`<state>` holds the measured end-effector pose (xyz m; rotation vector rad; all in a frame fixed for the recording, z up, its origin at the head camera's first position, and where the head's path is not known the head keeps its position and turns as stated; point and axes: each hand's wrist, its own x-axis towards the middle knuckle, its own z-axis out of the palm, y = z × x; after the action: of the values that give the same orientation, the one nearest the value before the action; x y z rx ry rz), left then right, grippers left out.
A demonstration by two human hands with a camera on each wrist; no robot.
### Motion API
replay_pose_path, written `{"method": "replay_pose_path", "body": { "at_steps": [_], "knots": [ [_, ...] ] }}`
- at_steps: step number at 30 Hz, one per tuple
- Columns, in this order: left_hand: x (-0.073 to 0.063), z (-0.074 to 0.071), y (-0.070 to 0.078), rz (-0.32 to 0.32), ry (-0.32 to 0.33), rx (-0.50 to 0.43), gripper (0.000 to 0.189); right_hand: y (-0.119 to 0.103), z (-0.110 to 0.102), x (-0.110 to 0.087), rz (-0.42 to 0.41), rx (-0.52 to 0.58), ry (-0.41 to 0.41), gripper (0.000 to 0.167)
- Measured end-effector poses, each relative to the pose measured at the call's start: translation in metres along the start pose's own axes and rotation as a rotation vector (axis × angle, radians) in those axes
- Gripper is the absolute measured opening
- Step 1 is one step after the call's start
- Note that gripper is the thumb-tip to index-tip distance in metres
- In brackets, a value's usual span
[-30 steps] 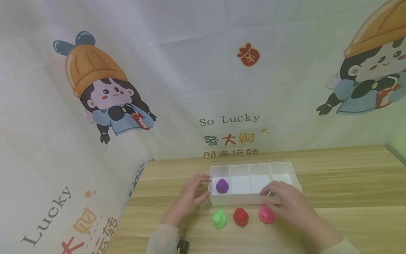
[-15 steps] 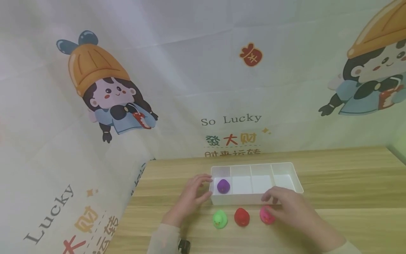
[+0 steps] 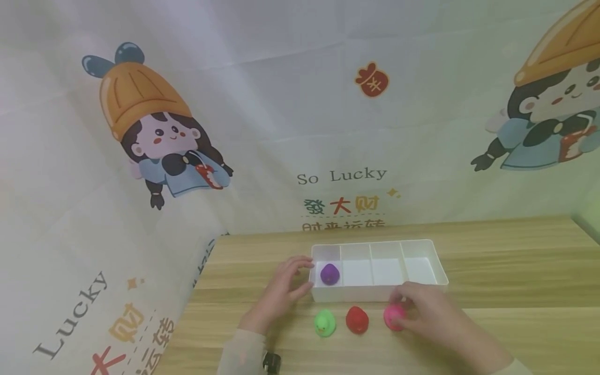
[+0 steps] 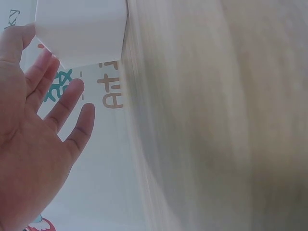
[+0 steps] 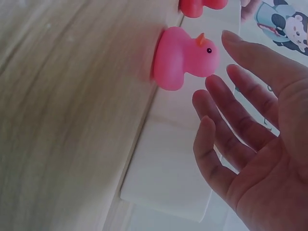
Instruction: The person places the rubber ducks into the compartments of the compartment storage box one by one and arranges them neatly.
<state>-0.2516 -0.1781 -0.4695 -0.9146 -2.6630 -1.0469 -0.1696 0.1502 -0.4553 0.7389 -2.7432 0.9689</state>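
Note:
At the left end of a white compartment tray, my left hand touches the tray wall with thumb and fingertips, its fingers loosely bent. In the left wrist view the left hand has its outer fingers spread off the tray. My right hand is at a pink rubber duck, thumb and fingers on either side of it. In the right wrist view the right hand is spread about the head of the pink duck, with no clear grip. A purple duck sits in the leftmost compartment.
A green duck and a red duck stand in a row before the tray, left of the pink one. All are on a wooden table. A printed cloth hangs behind. A small black object is by the left sleeve.
My right hand has come down and nearer to the pink duck, from above and behind it to around it. The left hand stays at the tray's end. The ducks have not moved.

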Motion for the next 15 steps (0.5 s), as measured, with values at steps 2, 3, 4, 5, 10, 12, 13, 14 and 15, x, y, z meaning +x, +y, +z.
{"method": "replay_pose_path", "body": {
  "at_steps": [2, 3, 4, 5, 10, 12, 13, 14, 15],
  "knots": [
    [0.0001, 0.0005, -0.0006, -0.006, -0.002, 0.001, 0.041, 0.0009, 0.0016, -0.0009, 0.008, 0.022, -0.026, 0.023],
    [0.0001, 0.0007, -0.0011, -0.008, -0.004, 0.003, 0.041, 0.0017, 0.0023, -0.0010, 0.008, 0.033, -0.035, 0.023],
    [0.0002, 0.0009, -0.0012, -0.009, -0.005, 0.007, 0.041, 0.0024, 0.0030, -0.0012, 0.004, 0.037, -0.041, 0.023],
    [0.0002, 0.0010, -0.0011, -0.008, -0.006, 0.005, 0.041, 0.0030, 0.0036, -0.0013, 0.000, 0.040, -0.042, 0.024],
    [-0.0003, 0.0004, -0.0003, -0.001, -0.004, 0.002, 0.041, 0.0049, 0.0051, -0.0014, -0.028, 0.042, -0.035, 0.029],
    [-0.0005, 0.0001, 0.0003, 0.002, -0.003, 0.001, 0.041, 0.0051, 0.0059, -0.0016, -0.029, 0.033, -0.032, 0.029],
    [-0.0005, -0.0001, 0.0006, 0.002, -0.003, 0.002, 0.041, 0.0052, 0.0065, -0.0017, -0.028, 0.024, -0.030, 0.029],
    [-0.0005, -0.0003, 0.0008, 0.003, -0.002, 0.004, 0.041, 0.0053, 0.0071, -0.0018, -0.028, 0.017, -0.026, 0.029],
    [-0.0006, -0.0005, 0.0009, 0.004, -0.001, 0.005, 0.041, 0.0055, 0.0077, -0.0019, -0.027, 0.010, -0.025, 0.029]
  ]
}}
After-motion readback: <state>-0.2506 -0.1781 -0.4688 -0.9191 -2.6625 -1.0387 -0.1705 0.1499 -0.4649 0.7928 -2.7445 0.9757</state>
